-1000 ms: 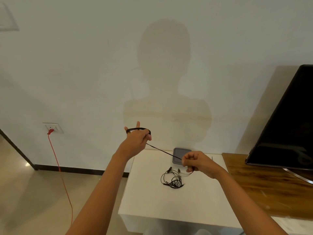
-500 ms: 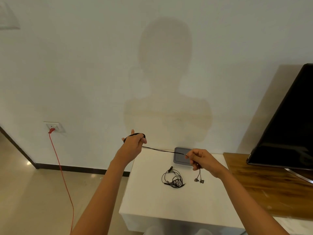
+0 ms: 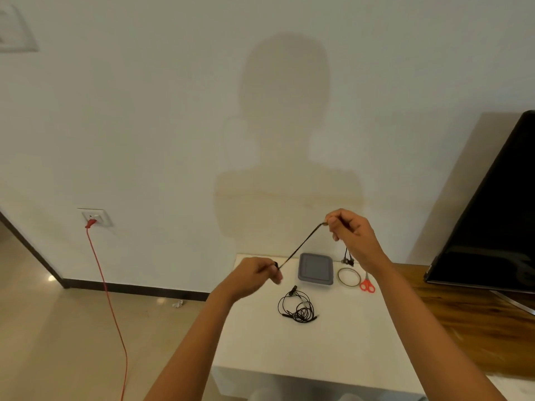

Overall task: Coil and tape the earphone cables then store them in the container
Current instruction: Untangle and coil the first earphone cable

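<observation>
A black earphone cable (image 3: 301, 246) is stretched taut between my hands above the white table (image 3: 333, 348). My left hand (image 3: 254, 274) grips its lower end, with part of the cable bunched inside the fist. My right hand (image 3: 351, 234) pinches the upper end, higher and to the right, and the earbuds (image 3: 347, 260) dangle below that hand. A second black earphone cable (image 3: 298, 308) lies in a loose tangle on the table. The grey square container (image 3: 315, 269) sits behind it near the wall. A ring of tape (image 3: 349, 276) lies right of the container.
Red-handled scissors (image 3: 367, 285) lie beside the tape ring. A black TV screen (image 3: 492, 215) stands on a wooden cabinet (image 3: 463, 314) to the right. A red cord (image 3: 111, 308) hangs from a wall socket (image 3: 94, 217) at left down to the floor.
My right hand has risen up and to the right, pulling the cable taut at a steep slant. My left hand has dropped lower. The earbuds, tape and scissors have come into view.
</observation>
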Available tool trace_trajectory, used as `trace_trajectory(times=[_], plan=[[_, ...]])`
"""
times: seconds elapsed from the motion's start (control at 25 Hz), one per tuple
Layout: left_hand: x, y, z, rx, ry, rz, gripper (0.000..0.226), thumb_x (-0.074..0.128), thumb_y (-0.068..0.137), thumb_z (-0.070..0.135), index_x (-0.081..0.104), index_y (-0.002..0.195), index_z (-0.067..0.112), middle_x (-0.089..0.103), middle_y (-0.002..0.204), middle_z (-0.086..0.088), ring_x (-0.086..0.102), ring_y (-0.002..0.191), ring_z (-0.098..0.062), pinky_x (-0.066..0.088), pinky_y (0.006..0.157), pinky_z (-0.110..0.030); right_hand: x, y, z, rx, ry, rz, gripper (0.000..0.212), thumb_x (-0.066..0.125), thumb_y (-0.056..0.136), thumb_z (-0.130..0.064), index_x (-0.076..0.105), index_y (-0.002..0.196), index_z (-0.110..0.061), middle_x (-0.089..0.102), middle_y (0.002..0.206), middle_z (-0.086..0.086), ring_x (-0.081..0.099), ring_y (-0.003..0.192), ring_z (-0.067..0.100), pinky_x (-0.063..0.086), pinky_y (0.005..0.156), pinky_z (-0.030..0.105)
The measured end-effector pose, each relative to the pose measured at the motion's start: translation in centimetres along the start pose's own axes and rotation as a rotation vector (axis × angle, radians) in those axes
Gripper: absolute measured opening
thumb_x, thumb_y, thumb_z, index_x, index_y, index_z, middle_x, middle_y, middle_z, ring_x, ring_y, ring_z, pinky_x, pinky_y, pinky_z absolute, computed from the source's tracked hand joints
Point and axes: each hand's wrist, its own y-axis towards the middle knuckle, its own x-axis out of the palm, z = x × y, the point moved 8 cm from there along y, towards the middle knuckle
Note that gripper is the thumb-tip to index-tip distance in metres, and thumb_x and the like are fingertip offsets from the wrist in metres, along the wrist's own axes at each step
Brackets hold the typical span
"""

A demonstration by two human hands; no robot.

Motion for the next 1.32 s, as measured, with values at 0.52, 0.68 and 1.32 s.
trace_trajectory(times=[0.52,0.68,1.32], plan=[[-0.7,0.5,6.9,0.189,-1.259,-0.04,0.026,0.043,0.096,0.021,0.059,0.078,0.014,0.069,0.114,-0.013,0.058,0.119,-0.039,0.043,0.087,-0.068,5.4,-3.1,8.9,0.348,-0.035,-0.084,0.019,0.061,0.091,-0.013,0.073,0.077,-0.018,0.07,0.065,0.0,0.049,0.048,0.015,0.042,0.048,0.024],[-3.3,1.8,4.8,0.137,-1.069,0.212,0.025,0.039,0.101,0.02,0.056,0.083,0.014,0.069,0.118,-0.005,0.056,0.123,-0.03,0.049,0.083,-0.05,7.3,-4.4,5.8,0.339,-0.108,-0.284,0.02,0.064,0.089,-0.026,0.073,0.081,-0.01,0.07,0.065,0.004,0.054,0.044,0.015,0.043,0.043,0.023],[2.6,1.3,2.1,-0.11,-0.65,-0.084,0.031,0.037,0.103,0.022,0.066,0.094,0.015,0.066,0.077,-0.001,0.064,0.096,-0.028,0.043,0.069,-0.037,4.9,-0.2,0.3,0.007,-0.17,-0.095,0.007,0.08,0.072,-0.011,0.074,0.075,-0.009,0.073,0.071,0.007,0.067,0.066,0.024,0.055,0.06,0.027]])
